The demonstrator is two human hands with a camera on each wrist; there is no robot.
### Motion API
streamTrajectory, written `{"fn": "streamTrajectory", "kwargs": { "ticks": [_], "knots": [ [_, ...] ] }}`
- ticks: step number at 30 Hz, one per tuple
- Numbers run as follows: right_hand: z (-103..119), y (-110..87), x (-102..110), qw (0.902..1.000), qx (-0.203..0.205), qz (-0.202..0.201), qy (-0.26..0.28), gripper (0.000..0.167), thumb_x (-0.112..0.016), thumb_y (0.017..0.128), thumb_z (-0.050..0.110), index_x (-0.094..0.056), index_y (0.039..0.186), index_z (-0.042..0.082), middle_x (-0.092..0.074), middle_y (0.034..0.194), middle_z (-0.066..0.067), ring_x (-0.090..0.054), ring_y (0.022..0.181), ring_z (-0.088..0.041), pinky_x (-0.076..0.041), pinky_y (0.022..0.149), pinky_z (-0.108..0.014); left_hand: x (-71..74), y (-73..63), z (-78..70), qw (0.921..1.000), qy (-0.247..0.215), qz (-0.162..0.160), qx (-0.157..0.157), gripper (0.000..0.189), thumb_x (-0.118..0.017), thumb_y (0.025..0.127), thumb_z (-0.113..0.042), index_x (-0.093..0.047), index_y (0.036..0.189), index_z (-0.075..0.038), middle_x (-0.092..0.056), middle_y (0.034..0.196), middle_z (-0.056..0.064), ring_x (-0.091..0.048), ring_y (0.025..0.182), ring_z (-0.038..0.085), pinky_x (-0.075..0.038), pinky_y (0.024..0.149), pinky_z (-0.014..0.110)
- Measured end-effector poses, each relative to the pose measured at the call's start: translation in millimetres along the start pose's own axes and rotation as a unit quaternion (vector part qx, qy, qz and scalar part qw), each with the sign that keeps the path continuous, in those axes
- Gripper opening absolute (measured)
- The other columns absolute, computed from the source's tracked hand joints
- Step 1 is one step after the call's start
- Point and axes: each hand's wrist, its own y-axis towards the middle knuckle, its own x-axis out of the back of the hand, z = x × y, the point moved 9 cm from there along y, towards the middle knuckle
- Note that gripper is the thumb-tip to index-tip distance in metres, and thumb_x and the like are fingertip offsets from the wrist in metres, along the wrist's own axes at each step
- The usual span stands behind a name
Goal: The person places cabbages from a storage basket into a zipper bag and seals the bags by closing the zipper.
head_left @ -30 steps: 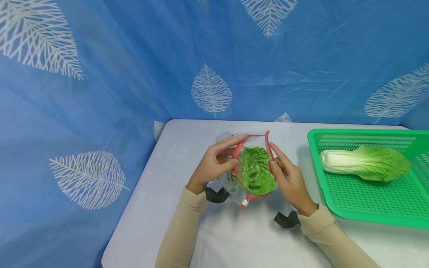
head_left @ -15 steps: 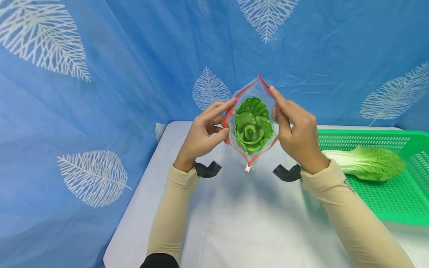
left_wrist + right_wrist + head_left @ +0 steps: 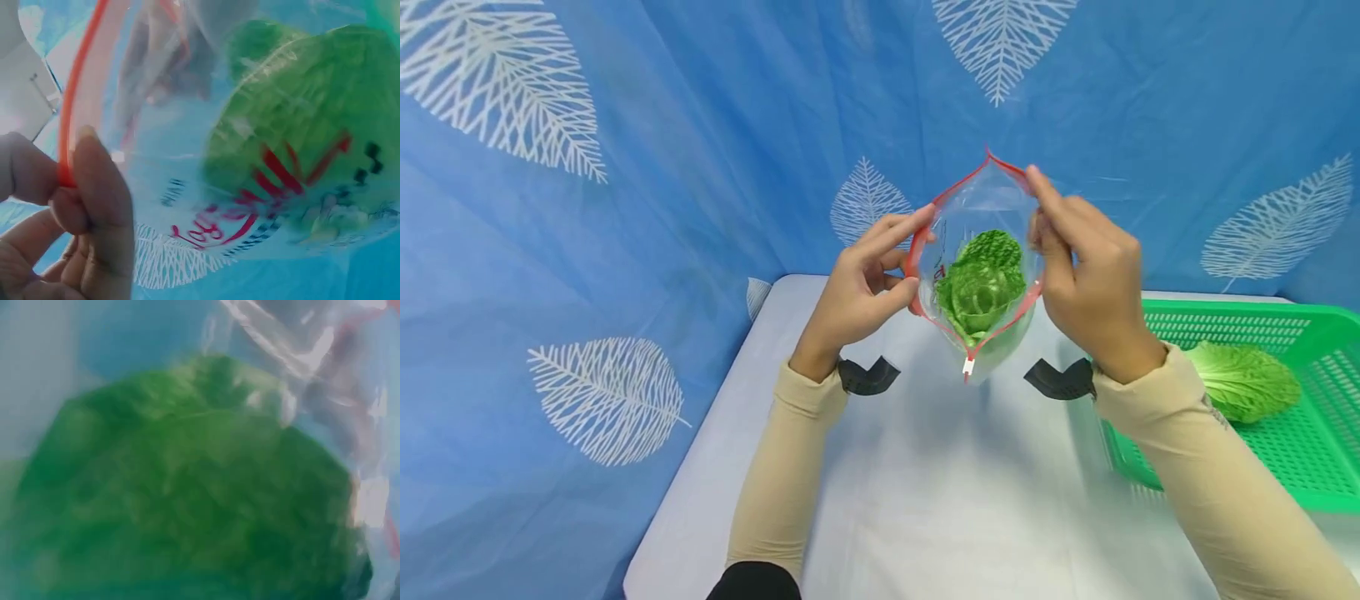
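Note:
A clear zip bag (image 3: 985, 196) with a red rim and a white slider (image 3: 968, 365) hangs above the table, its mouth spread wide. Inside it sits a leafy green cabbage (image 3: 983, 283), seen from its top. My left hand (image 3: 868, 279) pinches the left rim between thumb and fingers; the left wrist view shows that grip on the red strip, beside red lettering (image 3: 275, 175) on the plastic. On the opposite side my right hand (image 3: 1093, 275) holds the right rim, some of its fingertips hidden behind the plastic. Green leaves (image 3: 187, 500) fill the blurred right wrist view.
A green plastic basket (image 3: 1330, 492) stands on the right of the white table (image 3: 910, 517). Another cabbage (image 3: 1247, 383) lies in it, partly hidden by my right forearm. Blue cloth (image 3: 737, 125) with white leaf prints hangs behind and at the left.
Both hands have lifted the bag with the cabbage off the table and opened its mouth wider. Over the last half second the right hand has moved further right.

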Motion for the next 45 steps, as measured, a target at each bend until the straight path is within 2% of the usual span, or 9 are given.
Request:
{"fn": "streamTrajectory", "kwargs": {
  "ticks": [5, 10, 16, 21, 26, 33, 37, 41, 45],
  "knots": [
    [-9.4, -0.6, -10.5, 0.9998, 0.01, -0.02, -0.001, 0.041, -0.05, 0.101, -0.006, -0.067, 0.136, 0.005, -0.064, 0.079, -0.016, -0.054, 0.07, -0.023, -0.036, 0.068, -0.024, 5.1, 3.3, 4.2, 0.9992, 0.039, -0.005, 0.002, 0.066, -0.053, 0.091, 0.011, -0.044, 0.155, -0.003, -0.05, 0.139, 0.016, -0.059, 0.077, 0.028, -0.053, 0.059, 0.037],
    [-14.0, -22.6, -33.7, 0.9987, -0.018, -0.041, 0.024, 0.043, -0.048, 0.101, -0.007, -0.065, 0.138, 0.006, -0.062, 0.078, -0.016, -0.054, 0.07, -0.024, -0.038, 0.066, -0.026, 11.9, -2.6, 10.4, 0.9986, 0.045, -0.013, 0.024, 0.067, -0.052, 0.091, 0.013, -0.045, 0.155, -0.005, -0.049, 0.14, 0.015, -0.06, 0.078, 0.028, -0.053, 0.059, 0.034],
    [-27.8, -59.8, -67.2, 0.9911, -0.102, -0.038, 0.077, 0.042, -0.048, 0.106, 0.001, -0.058, 0.146, 0.008, -0.063, 0.083, -0.016, -0.059, 0.074, -0.022, -0.042, 0.066, -0.024, 13.0, -12.8, 16.4, 0.9955, 0.075, -0.015, 0.056, 0.068, -0.053, 0.09, 0.01, -0.046, 0.155, -0.009, -0.051, 0.137, 0.01, -0.061, 0.08, 0.025, -0.051, 0.056, 0.032],
    [-37.2, -105.4, -81.9, 0.9716, -0.199, -0.01, 0.129, 0.042, -0.048, 0.105, -0.005, -0.056, 0.145, 0.002, -0.064, 0.085, -0.019, -0.064, 0.077, -0.028, -0.05, 0.069, -0.02, 11.6, -26.3, 33.6, 0.9877, 0.102, -0.003, 0.118, 0.068, -0.052, 0.088, 0.008, -0.049, 0.154, -0.013, -0.053, 0.137, 0.006, -0.053, 0.07, 0.025, -0.043, 0.048, 0.031],
    [-54.0, -169.4, -90.8, 0.953, -0.266, 0.046, 0.138, 0.042, -0.048, 0.104, -0.006, -0.056, 0.145, -0.001, -0.067, 0.087, -0.019, -0.066, 0.076, -0.03, -0.051, 0.065, -0.017, -7.8, -44.4, 72.9, 0.9792, 0.096, 0.022, 0.177, 0.069, -0.053, 0.087, 0.006, -0.05, 0.153, -0.013, -0.054, 0.136, 0.008, -0.057, 0.075, 0.025, -0.043, 0.05, 0.029],
    [-79.9, -240.4, -82.5, 0.9284, -0.332, 0.137, 0.095, 0.041, -0.055, 0.106, 0.009, -0.057, 0.147, 0.006, -0.072, 0.093, -0.004, -0.06, 0.071, -0.013, -0.045, 0.059, -0.015, -60.0, -66.0, 129.3, 0.9765, 0.057, 0.059, 0.199, 0.068, -0.054, 0.086, 0.007, -0.052, 0.151, -0.012, -0.057, 0.132, 0.013, -0.047, 0.068, 0.017, -0.041, 0.052, 0.027],
    [-86.6, -261.0, -73.9, 0.9169, -0.356, 0.164, 0.076, 0.042, -0.059, 0.104, 0.011, -0.058, 0.146, 0.006, -0.075, 0.097, -0.005, -0.067, 0.085, -0.011, -0.049, 0.069, -0.013, -77.9, -74.2, 148.3, 0.9784, -0.006, 0.067, 0.196, 0.066, -0.052, 0.087, 0.012, -0.051, 0.151, -0.005, -0.055, 0.133, 0.019, -0.049, 0.067, 0.015, -0.043, 0.055, 0.026],
    [-90.1, -269.8, -67.7, 0.9131, -0.365, 0.164, 0.075, 0.042, -0.061, 0.103, 0.01, -0.06, 0.145, 0.008, -0.073, 0.092, -0.007, -0.065, 0.074, -0.01, -0.049, 0.063, -0.013, -84.8, -82.1, 162.9, 0.9792, -0.057, 0.064, 0.184, 0.063, -0.05, 0.088, 0.016, -0.048, 0.15, 0.002, -0.052, 0.133, 0.026, -0.042, 0.061, 0.014, -0.038, 0.052, 0.025],
    [-91.0, -271.3, -64.6, 0.9137, -0.366, 0.15, 0.093, 0.042, -0.062, 0.102, 0.008, -0.061, 0.143, 0.007, -0.068, 0.084, -0.006, -0.059, 0.064, -0.006, -0.047, 0.057, -0.015, -85.7, -88.7, 170.8, 0.9807, -0.064, 0.056, 0.176, 0.063, -0.05, 0.089, 0.016, -0.047, 0.15, 0.004, -0.051, 0.135, 0.026, -0.035, 0.057, 0.013, -0.033, 0.046, 0.024]
  ]
}}
